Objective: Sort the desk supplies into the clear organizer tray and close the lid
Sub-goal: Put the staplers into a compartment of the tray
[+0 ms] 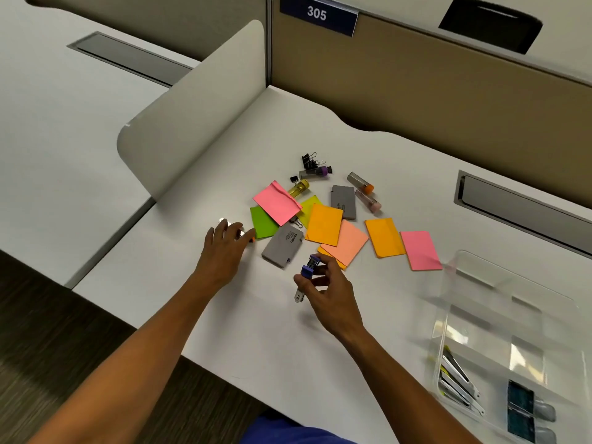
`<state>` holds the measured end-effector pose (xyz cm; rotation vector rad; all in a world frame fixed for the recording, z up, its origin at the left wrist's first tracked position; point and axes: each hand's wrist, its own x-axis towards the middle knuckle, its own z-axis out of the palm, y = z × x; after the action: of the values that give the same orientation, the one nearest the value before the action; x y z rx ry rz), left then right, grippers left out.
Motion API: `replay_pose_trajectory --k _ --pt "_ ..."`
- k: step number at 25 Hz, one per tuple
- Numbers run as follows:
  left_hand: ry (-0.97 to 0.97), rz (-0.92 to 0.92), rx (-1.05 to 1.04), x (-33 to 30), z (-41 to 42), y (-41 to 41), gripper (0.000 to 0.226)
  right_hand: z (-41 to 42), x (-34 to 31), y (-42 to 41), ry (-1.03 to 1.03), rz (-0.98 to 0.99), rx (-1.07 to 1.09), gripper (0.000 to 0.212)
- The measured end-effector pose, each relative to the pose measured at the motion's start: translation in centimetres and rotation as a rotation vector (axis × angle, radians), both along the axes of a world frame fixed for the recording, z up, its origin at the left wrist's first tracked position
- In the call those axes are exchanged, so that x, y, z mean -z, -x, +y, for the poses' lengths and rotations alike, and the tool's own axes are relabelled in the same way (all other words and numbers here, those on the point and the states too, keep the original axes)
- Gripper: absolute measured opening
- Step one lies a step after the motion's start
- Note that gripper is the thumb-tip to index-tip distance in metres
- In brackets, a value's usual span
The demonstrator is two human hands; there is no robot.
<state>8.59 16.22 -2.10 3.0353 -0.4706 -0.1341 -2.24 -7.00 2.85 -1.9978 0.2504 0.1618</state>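
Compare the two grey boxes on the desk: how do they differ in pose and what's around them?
The near grey box lies at a slant by the left hand, with printed text facing up. The far grey box sits squarer, farther back beside the capped tubes. An orange sticky note overlaps the far box's near corner; the near box is almost fully uncovered, with a binder clip at its far edge. Both are flat, grey, similar in shape, and outside the clear organizer tray.

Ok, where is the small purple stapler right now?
In the head view it is held in the right hand above the desk, near centre: the purple stapler, just in front of the grey box.
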Motion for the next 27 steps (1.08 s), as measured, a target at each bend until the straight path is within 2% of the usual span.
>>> replay_pose_trajectory --k 4,7,8,12,16,19,22,27 --pt "0.075 0.019 -0.022 -0.4 0.4 -0.2 0.057 -1.0 -0.2 1.0 -0.006 -0.009 -0.013 0.049" --pt "0.082 0.054 -0.02 -0.9 -0.2 0.8 0.049 -2.3 -0.5 2.2 -0.017 -0.037 -0.016 0.051" --pt "0.174 0.053 -0.042 -1.2 -0.8 1.4 0.048 -2.9 -0.7 2.7 -0.027 -0.057 -0.007 0.049" --pt "0.776 0.115 -0.183 -3.5 -4.5 4.7 0.044 -5.5 -1.9 4.8 -0.074 -0.145 0.059 0.046" --pt "1.239 0.397 -0.254 -6.1 -9.0 8.9 0.045 -9.4 -3.1 7.2 -0.061 -0.233 0.106 0.049" --pt "1.45 0.544 -0.244 -7.2 -12.4 11.5 0.048 -13.1 -3.9 9.0 -0.044 -0.259 0.143 0.047" --pt "1.516 0.578 -0.222 -7.9 -15.5 13.3 0.046 -17.0 -4.4 11.0 -0.033 -0.267 0.197 0.049" --pt "1.433 0.577 -0.161 -8.6 -19.9 15.4 0.039 -23.1 -4.9 13.7 0.012 -0.266 0.295 0.047"
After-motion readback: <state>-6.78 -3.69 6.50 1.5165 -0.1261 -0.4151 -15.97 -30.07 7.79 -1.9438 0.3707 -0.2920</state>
